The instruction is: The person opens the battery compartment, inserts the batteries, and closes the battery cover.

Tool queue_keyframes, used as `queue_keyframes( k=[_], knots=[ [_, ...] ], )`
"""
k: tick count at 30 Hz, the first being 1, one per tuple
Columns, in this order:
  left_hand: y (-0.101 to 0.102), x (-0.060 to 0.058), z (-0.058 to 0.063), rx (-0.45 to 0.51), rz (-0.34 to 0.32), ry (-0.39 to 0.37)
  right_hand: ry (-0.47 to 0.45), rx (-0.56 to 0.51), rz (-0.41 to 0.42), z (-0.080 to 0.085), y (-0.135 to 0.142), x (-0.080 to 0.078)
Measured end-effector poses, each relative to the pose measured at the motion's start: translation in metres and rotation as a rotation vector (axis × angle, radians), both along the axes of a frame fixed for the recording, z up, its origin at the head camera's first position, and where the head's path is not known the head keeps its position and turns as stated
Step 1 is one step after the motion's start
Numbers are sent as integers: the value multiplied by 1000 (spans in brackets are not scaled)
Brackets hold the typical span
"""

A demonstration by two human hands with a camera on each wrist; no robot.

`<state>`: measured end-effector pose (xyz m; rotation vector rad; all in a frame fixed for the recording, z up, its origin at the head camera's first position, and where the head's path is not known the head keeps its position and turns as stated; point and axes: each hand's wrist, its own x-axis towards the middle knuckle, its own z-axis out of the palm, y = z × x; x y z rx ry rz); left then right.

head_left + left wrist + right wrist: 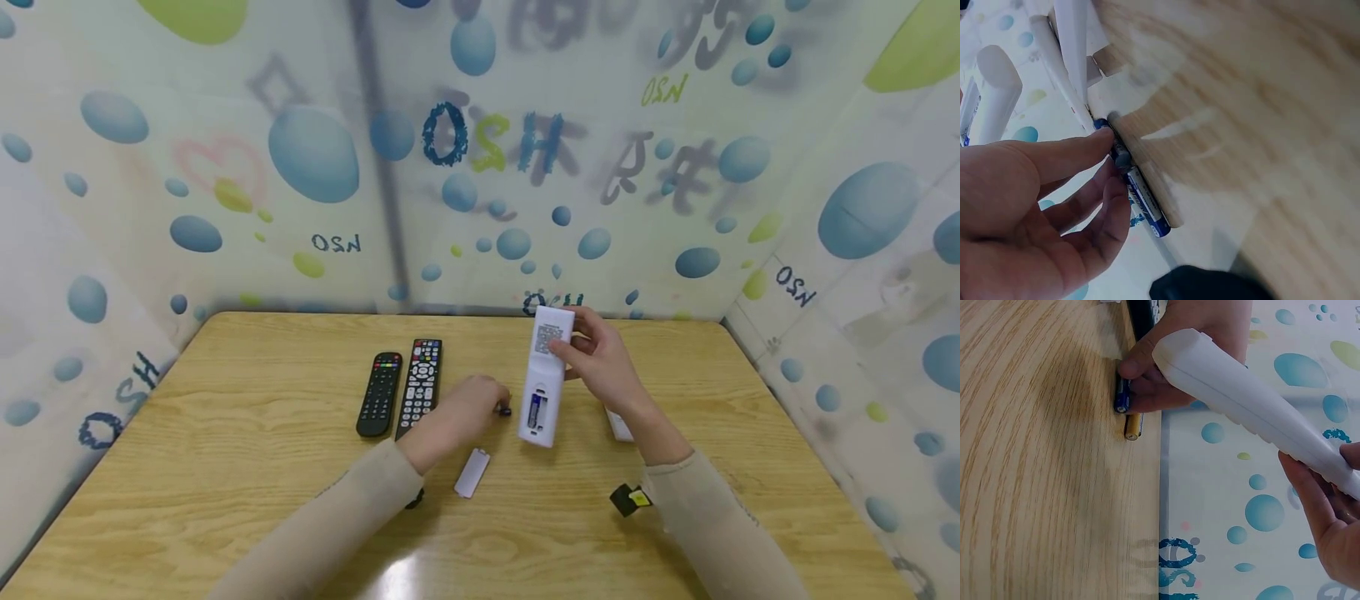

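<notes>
My right hand (603, 362) holds a white remote control (545, 375) upright above the table, its back turned toward me. The battery compartment is uncovered, and one blue battery (535, 410) sits in it. Low at the tabletop, my left hand (468, 408) pinches a blue battery (1122, 397) between thumb and fingers. Right beside it lies another battery (1134, 428) with a gold-coloured end; the left wrist view shows this second battery (1147, 203) below my fingertips. A white battery cover (472, 473) rests on the table, nearer me than my left hand.
Two black remote controls (380, 394) (422, 375) lie left of my left hand, one partly hidden by that arm. Another white object (620, 425) shows partly behind my right wrist. A small black and yellow item (630, 498) is by the right sleeve. Patterned curtain (480, 233) surrounds the table (247, 467).
</notes>
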<state>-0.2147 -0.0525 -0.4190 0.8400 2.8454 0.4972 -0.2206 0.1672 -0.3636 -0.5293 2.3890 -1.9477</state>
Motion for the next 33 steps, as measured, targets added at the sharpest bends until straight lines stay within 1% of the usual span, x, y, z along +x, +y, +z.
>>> queue_keyframes(
  k=[2,8,13,22,26,33],
  knots=[
    [1,1,1,-1,-5,-5,2,3,-1,0,0,0],
    [2,1,2,-11,-20,16,1,22,-8,0,0,0],
    [5,2,2,-14,-10,-2,-1,29,-9,0,0,0],
    [7,3,5,-42,-4,-1,2,24,-9,-1,1,-1],
    [4,4,5,4,5,-22,-3,23,-9,0,0,1],
    [-2,4,10,114,54,-61,-5,30,-11,0,1,0]
  ],
)
